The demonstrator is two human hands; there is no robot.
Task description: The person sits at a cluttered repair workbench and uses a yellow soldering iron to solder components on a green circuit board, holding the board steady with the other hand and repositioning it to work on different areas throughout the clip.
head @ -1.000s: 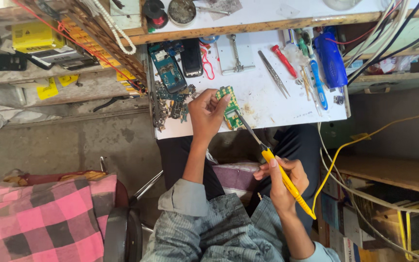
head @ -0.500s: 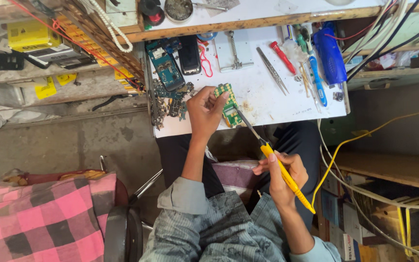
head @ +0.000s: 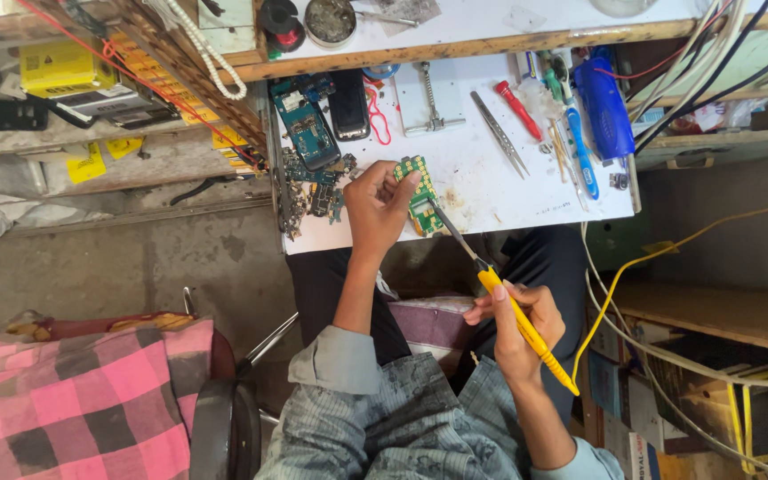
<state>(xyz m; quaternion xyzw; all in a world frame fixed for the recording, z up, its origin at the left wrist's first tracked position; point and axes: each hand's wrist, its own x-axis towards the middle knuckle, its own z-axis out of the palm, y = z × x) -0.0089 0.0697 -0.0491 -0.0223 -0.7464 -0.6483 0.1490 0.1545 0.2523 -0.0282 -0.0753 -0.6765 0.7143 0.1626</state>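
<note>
My left hand (head: 375, 206) pins the green circuit board (head: 421, 197) flat on the white table (head: 491, 191) so it can't slide — right hand (head: 519, 322) clamps the yellow-handled soldering iron (head: 513, 307), tip angled onto the board's edge.

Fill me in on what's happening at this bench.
A person sits at a white work table. The left hand pins a small green circuit board to the tabletop. The right hand holds a yellow-handled soldering iron, its tip at the board's edge. Tweezers, phone parts and small tools lie around.
</note>
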